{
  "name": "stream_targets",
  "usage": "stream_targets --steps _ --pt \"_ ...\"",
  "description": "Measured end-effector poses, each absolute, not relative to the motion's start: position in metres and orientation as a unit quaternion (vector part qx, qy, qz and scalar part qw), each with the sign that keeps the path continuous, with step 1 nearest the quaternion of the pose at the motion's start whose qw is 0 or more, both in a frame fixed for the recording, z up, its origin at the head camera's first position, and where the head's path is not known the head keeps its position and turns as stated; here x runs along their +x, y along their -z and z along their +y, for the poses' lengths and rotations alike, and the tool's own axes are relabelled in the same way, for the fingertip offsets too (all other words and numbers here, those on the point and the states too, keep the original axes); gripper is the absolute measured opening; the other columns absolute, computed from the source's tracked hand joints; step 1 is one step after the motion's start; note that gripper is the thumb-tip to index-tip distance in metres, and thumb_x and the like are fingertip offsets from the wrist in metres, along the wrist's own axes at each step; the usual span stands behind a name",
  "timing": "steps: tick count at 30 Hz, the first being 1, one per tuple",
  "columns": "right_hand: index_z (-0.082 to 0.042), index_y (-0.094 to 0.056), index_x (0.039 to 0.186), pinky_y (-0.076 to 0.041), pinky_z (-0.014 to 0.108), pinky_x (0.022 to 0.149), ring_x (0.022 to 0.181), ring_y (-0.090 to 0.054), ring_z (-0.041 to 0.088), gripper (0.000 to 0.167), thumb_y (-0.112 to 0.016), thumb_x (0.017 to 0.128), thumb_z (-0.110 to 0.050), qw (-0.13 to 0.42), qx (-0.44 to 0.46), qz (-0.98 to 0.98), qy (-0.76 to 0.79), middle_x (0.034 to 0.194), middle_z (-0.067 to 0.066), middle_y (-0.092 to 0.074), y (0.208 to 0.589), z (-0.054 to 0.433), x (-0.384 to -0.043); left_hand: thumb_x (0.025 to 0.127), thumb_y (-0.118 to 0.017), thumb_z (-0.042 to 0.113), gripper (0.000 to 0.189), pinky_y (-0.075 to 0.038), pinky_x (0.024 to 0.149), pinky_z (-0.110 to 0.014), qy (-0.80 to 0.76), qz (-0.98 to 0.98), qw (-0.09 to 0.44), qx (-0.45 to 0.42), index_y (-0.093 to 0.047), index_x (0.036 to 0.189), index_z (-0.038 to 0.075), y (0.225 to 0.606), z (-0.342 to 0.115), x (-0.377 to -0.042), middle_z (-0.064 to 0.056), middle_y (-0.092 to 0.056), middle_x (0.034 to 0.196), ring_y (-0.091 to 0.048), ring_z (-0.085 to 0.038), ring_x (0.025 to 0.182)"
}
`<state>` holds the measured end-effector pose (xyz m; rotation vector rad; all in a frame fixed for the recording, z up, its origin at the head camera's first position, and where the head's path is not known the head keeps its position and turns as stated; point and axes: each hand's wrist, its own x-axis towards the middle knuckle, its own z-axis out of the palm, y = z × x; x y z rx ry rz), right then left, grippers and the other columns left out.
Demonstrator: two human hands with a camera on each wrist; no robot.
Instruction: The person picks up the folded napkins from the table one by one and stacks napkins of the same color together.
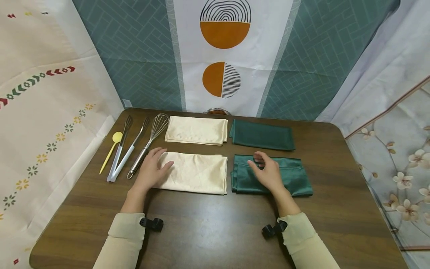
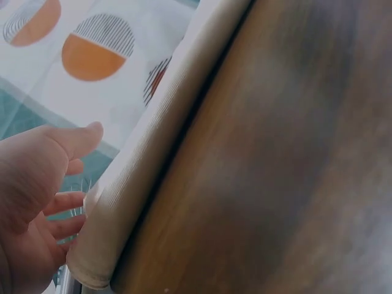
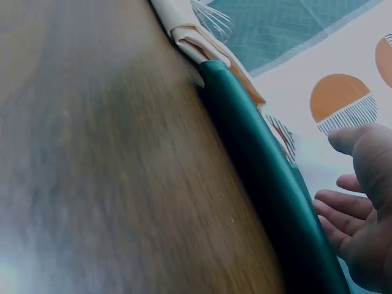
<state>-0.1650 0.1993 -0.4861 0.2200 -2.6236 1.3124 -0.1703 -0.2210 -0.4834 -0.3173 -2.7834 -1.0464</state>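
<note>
Near the middle of the table lies a folded cream satin cloth point(image 1: 198, 173). My left hand point(image 1: 152, 171) is at its left end, fingers loosely bent and thumb apart, holding nothing. In the left wrist view the fingertips point(image 2: 73, 226) come right up to the cloth's end. To the right is a folded dark green satin cloth point(image 1: 293, 175), with my right hand point(image 1: 268, 172) over its left part. That hand's fingers are loosely curved, with nothing between them and the thumb. The right wrist view shows the green cloth's rounded front fold point(image 3: 263, 159) beside the fingers.
Behind these lie another folded cream cloth point(image 1: 196, 130) and another folded green cloth point(image 1: 262, 135). Left of the cloths are a whisk point(image 1: 147, 145), tongs point(image 1: 122, 155) spread in a V, and a yellow spoon point(image 1: 112, 147). A patterned curtain point(image 1: 141, 74) hangs behind the wooden table point(image 1: 208, 231).
</note>
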Motion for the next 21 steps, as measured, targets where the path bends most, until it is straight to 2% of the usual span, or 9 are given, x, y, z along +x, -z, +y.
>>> stream_targets --steps 9,15,21 --pt "0.006 -0.061 0.13 -0.056 0.047 0.09 0.107 -0.066 0.035 0.045 -0.073 0.096 -0.02 0.078 0.087 -0.875 -0.469 0.116 0.021 -0.069 0.489 0.179 -0.177 0.096 -0.072 0.02 0.057 -0.032 0.111 -0.061 0.376 -0.917 0.082 -0.107 -0.051 0.141 -0.007 0.483 -0.229 -0.178 -0.028 -0.045 0.145 -0.041 -0.047 0.136" --pt "0.004 -0.063 0.129 -0.056 0.043 0.085 0.097 -0.067 0.029 0.044 -0.074 0.095 -0.022 0.047 0.085 -0.874 -0.476 0.108 0.016 -0.07 0.49 0.161 -0.185 0.097 -0.071 0.027 0.064 -0.034 0.111 -0.061 0.372 -0.925 0.028 -0.078 -0.045 0.148 -0.002 0.483 -0.234 -0.181 -0.026 -0.043 0.15 -0.041 -0.046 0.137" --pt "0.003 -0.064 0.129 -0.054 0.044 0.088 0.1 -0.067 0.029 0.046 -0.076 0.093 -0.022 0.043 0.115 -0.879 -0.461 0.112 0.015 -0.071 0.487 0.144 -0.193 0.093 -0.076 0.026 0.074 -0.033 0.111 -0.063 0.364 -0.928 -0.02 -0.079 -0.04 0.152 -0.001 0.483 -0.239 -0.183 -0.027 -0.041 0.152 -0.037 -0.048 0.14"
